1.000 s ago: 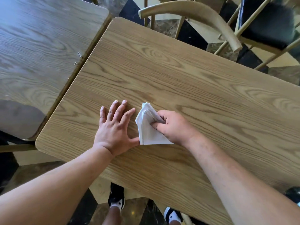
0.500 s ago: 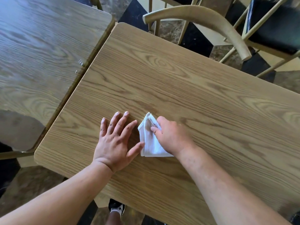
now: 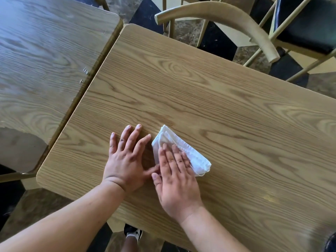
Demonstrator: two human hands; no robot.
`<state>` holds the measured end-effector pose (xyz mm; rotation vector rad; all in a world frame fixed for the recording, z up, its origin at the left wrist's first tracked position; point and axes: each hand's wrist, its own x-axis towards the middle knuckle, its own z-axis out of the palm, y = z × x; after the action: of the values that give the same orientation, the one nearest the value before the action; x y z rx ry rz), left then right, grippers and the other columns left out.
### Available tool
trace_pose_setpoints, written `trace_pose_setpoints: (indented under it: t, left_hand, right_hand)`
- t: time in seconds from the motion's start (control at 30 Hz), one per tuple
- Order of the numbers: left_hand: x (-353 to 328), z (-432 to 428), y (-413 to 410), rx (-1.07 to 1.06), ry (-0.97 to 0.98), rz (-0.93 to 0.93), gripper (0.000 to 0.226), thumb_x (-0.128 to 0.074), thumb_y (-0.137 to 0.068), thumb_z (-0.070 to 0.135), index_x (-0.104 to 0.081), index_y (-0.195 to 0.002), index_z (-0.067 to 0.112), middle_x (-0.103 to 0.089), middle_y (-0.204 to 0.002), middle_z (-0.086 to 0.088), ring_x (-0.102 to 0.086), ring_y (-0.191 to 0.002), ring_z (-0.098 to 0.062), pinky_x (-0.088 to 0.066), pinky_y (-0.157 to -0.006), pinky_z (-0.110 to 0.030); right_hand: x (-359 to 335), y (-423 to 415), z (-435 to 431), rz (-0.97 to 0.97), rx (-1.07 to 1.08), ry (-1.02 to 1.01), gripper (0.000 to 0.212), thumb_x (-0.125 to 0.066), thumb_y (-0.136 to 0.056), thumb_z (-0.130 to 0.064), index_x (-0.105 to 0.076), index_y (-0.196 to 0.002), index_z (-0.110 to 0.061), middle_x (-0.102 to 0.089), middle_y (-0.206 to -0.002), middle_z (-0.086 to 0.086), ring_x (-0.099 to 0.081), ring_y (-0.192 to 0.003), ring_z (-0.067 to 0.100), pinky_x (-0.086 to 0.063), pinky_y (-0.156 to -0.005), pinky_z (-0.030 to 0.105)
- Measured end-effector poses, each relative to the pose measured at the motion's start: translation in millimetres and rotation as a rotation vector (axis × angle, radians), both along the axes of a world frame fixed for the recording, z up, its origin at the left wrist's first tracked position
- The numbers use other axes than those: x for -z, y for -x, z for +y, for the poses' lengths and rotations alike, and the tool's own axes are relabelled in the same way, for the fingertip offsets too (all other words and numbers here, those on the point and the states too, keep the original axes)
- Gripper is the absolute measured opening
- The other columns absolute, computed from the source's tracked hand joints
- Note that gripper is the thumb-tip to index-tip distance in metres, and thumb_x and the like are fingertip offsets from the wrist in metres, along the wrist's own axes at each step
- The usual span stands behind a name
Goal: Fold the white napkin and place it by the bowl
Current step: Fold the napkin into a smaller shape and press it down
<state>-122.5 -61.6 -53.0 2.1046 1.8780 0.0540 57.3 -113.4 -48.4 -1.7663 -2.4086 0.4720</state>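
The white napkin (image 3: 189,153) lies folded into a small wedge on the wooden table (image 3: 209,91), near its front left part. My right hand (image 3: 177,180) rests flat on the napkin's near half, fingers straight and pressing it down. Just left of the napkin, my left hand (image 3: 127,157) lies palm down on the bare wood with fingers spread, its thumb reaching toward the napkin's edge under my right hand. No bowl shows in the head view.
A second wooden table (image 3: 45,57) adjoins on the left, a narrow gap between them. Beyond the far edge stands a chair with a curved wooden backrest (image 3: 227,17); another chair with a black seat (image 3: 307,24) is at top right. My shoe (image 3: 133,233) shows below the front edge.
My right hand has let go of its pinch on the napkin's fold and now lies flat on top of it. The napkin lies flatter and spreads to the right. My left hand stayed in place.
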Motion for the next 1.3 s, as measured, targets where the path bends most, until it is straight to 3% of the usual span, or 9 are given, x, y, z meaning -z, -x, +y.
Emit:
trace_pose_setpoints:
  t: [0.27, 0.47, 0.57, 0.7, 0.8, 0.87, 1.07, 1.2, 1.3]
  left_hand:
    - [-7, 0, -6, -0.024, 0.005, 0.007, 0.101, -0.042, -0.073, 0.096, -0.043, -0.153, 0.034, -0.020, -0.174, 0.002, 0.001, -0.163, -0.020, 0.000, -0.129, -0.060]
    - [-5, 0, -5, -0.013, -0.021, -0.002, 0.099, -0.045, -0.075, 0.093, -0.044, -0.152, 0.032, -0.023, -0.173, 0.001, -0.003, -0.163, -0.022, -0.001, -0.129, -0.061]
    - [-2, -3, -4, -0.012, -0.075, -0.042, 0.087, -0.049, -0.079, 0.085, -0.051, -0.148, 0.031, -0.031, -0.171, 0.000, -0.012, -0.162, -0.022, -0.007, -0.129, -0.061]
    - [-8, 0, -18, -0.128, -0.178, -0.310, 0.058, -0.058, -0.087, 0.061, -0.061, -0.130, 0.021, -0.048, -0.160, -0.002, -0.031, -0.157, -0.022, -0.017, -0.128, -0.061]
    - [-20, -2, -57, 0.251, -0.350, -0.325, 0.043, -0.060, -0.097, 0.043, -0.066, -0.129, 0.015, -0.053, -0.157, -0.008, -0.041, -0.153, -0.025, -0.026, -0.125, -0.060]
    - [-22, -5, -87, 0.490, -0.286, -0.333, 0.048, -0.055, -0.102, 0.042, -0.061, -0.142, 0.016, -0.045, -0.164, -0.007, -0.034, -0.156, -0.023, -0.024, -0.127, -0.055]
    - [10, 1, -88, 0.574, -0.125, -0.176, 0.071, -0.038, -0.104, 0.068, -0.035, -0.163, 0.028, -0.028, -0.171, 0.004, -0.020, -0.161, -0.016, -0.022, -0.130, -0.049]
    - [11, 20, -57, 0.521, -0.202, -0.071, 0.068, -0.041, -0.103, 0.067, -0.041, -0.160, 0.029, -0.032, -0.170, 0.002, -0.024, -0.160, -0.018, -0.022, -0.129, -0.054]
    - [11, 44, -32, 0.428, -0.165, 0.018, 0.066, -0.032, -0.105, 0.065, -0.031, -0.163, 0.035, -0.026, -0.173, 0.003, -0.018, -0.161, -0.016, -0.018, -0.128, -0.056]
  right_hand:
    - [18, -80, 0, -0.122, 0.223, -0.031, 0.063, -0.029, -0.108, -0.040, -0.029, -0.163, -0.008, -0.023, -0.172, 0.009, -0.022, -0.159, 0.031, -0.021, -0.127, 0.054]
    - [22, -88, 0, -0.135, 0.231, -0.062, 0.063, -0.029, -0.107, -0.037, -0.031, -0.162, -0.006, -0.024, -0.173, 0.008, -0.021, -0.160, 0.028, -0.023, -0.127, 0.055]
    - [22, -89, 0, -0.139, 0.239, -0.076, 0.063, -0.031, -0.106, -0.036, -0.032, -0.162, -0.007, -0.025, -0.172, 0.007, -0.021, -0.160, 0.027, -0.023, -0.126, 0.055]
    - [22, -89, 1, -0.148, 0.240, -0.074, 0.063, -0.031, -0.106, -0.036, -0.033, -0.162, -0.007, -0.025, -0.172, 0.007, -0.022, -0.160, 0.027, -0.022, -0.127, 0.054]
    - [22, -89, 2, -0.141, 0.250, -0.050, 0.063, -0.030, -0.105, -0.036, -0.032, -0.162, -0.008, -0.023, -0.173, 0.006, -0.020, -0.161, 0.026, -0.019, -0.128, 0.053]
    - [23, -91, 1, -0.143, 0.233, -0.041, 0.064, -0.031, -0.103, -0.036, -0.034, -0.161, -0.008, -0.023, -0.173, 0.007, -0.019, -0.161, 0.026, -0.018, -0.128, 0.053]
    - [26, -96, 1, -0.218, 0.171, -0.033, 0.078, -0.047, -0.093, -0.040, -0.030, -0.163, -0.009, -0.021, -0.174, 0.008, -0.019, -0.160, 0.029, -0.019, -0.126, 0.054]
    - [22, -91, 2, -0.165, 0.226, -0.027, 0.064, -0.032, -0.106, -0.038, -0.029, -0.163, -0.009, -0.018, -0.174, 0.006, -0.014, -0.162, 0.025, -0.019, -0.128, 0.054]
    - [22, -91, 1, -0.155, 0.224, -0.014, 0.064, -0.030, -0.107, -0.039, -0.026, -0.164, -0.010, -0.016, -0.175, 0.005, -0.012, -0.162, 0.025, -0.019, -0.129, 0.054]
